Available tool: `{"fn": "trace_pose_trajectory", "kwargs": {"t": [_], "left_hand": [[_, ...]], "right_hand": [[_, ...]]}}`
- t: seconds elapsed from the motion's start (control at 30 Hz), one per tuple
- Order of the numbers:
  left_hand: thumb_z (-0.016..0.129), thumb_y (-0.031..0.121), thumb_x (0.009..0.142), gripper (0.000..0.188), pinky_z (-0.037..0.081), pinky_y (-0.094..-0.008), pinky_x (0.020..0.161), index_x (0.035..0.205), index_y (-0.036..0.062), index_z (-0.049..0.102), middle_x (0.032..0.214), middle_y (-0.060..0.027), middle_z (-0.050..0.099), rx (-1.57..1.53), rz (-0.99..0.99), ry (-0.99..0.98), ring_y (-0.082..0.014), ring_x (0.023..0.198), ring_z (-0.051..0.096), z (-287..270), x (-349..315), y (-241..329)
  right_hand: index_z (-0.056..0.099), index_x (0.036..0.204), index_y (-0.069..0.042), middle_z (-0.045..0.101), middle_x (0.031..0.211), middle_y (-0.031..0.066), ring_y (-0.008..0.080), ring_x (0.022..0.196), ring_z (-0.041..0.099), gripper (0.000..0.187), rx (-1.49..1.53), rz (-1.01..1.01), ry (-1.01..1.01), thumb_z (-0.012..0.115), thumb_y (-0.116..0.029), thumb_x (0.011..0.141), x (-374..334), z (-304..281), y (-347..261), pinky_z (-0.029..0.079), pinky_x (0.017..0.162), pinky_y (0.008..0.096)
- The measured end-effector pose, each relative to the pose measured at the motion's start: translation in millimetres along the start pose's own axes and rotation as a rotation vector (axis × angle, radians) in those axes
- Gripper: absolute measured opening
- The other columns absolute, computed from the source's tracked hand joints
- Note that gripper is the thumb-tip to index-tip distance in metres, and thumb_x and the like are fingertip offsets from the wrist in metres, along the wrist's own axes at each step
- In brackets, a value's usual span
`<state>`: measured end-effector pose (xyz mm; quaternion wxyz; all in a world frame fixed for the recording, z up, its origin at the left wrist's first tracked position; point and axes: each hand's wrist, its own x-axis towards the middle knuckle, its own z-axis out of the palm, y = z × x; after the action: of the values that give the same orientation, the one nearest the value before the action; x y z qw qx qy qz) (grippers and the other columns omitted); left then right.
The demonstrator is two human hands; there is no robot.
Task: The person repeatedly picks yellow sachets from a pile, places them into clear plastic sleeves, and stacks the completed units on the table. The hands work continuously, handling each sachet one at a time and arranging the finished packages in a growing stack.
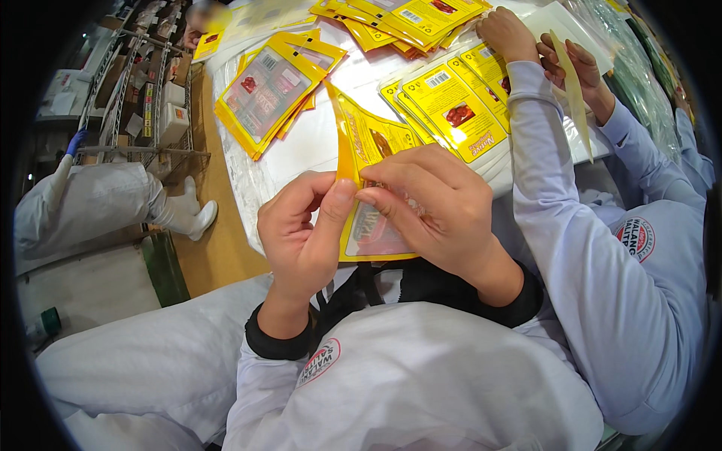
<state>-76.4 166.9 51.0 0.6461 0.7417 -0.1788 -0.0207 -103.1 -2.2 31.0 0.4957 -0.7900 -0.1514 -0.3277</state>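
Both hands are closed on one yellow plastic pouch (376,135) with a clear window, held up over my lap at the table's near edge. My left hand (304,225) pinches its side edge between thumb and fingers. Close beside it, my right hand (440,210) grips the same edge with thumb and forefinger, covering the middle of the pouch. The pouch is bent, its far end opening into a fold and its near end hanging below my fingers.
A stack of similar yellow pouches (263,90) lies on the white table (312,146) at left, another pile (410,22) farther back. More pouches (459,113) lie at right. There, a co-worker's hands (511,37) handle a pouch. Metal shelves (154,98) and another person (90,199) are at left.
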Motion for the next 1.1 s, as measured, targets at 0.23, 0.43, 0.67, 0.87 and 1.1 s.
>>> {"fn": "trace_pose_trajectory", "kwargs": {"t": [0.23,0.43,0.67,0.87,1.1], "left_hand": [[0.067,0.007,0.093,0.011,0.046,-0.0226,0.062,0.09,-0.0038,0.067,0.076,-0.0074,0.066,0.233,0.155,-0.086,-0.0096,0.066,0.059,-1.3,3.3,-0.9],[0.066,0.007,0.093,0.011,0.046,-0.0231,0.062,0.091,-0.0042,0.066,0.075,-0.0074,0.065,0.163,0.069,-0.064,-0.0099,0.066,0.059,-0.6,-3.0,-3.1],[0.063,0.012,0.098,0.016,0.045,-0.0183,0.064,0.096,-0.0042,0.065,0.082,-0.0031,0.066,-0.113,-0.036,-0.004,-0.003,0.071,0.056,4.4,-5.0,-0.1],[0.065,0.009,0.096,0.014,0.045,-0.0199,0.063,0.093,-0.0042,0.065,0.08,-0.0042,0.066,-0.107,-0.038,-0.031,-0.0055,0.069,0.057,3.1,-5.4,-6.3],[0.069,0.004,0.089,0.01,0.044,-0.026,0.058,0.085,-0.0034,0.064,0.071,-0.0091,0.062,0.326,0.284,-0.037,-0.0147,0.061,0.058,0.8,1.0,-9.9]], "right_hand": [[0.066,0.087,0.0,0.064,0.079,0.011,0.0264,0.069,0.062,0.013,-0.047,-0.026,-0.03,0.075,0.0,0.078,0.1,-1.8,0.7,0.049,0.062,0.0331],[0.058,0.085,0.0,0.06,0.08,0.0109,0.0287,0.071,0.06,0.013,-0.026,0.034,-0.011,0.071,-0.001,0.082,-1.0,6.0,7.6,0.047,0.063,0.0342],[0.067,0.096,0.0,0.065,0.084,0.0111,0.0258,0.073,0.063,0.019,0.047,0.084,0.074,0.077,-0.006,0.08,1.6,1.2,1.5,0.05,0.067,0.034],[0.067,0.09,-0.002,0.063,0.083,0.0109,0.0288,0.075,0.061,0.018,0.016,0.07,-0.024,0.076,-0.004,0.075,-6.8,5.0,3.3,0.05,0.064,0.0372],[0.061,0.084,0.0,0.06,0.08,0.011,0.0284,0.071,0.058,0.007,0.193,0.22,-0.012,0.068,0.001,0.08,-7.6,11.9,3.0,0.048,0.063,0.0353]]}}
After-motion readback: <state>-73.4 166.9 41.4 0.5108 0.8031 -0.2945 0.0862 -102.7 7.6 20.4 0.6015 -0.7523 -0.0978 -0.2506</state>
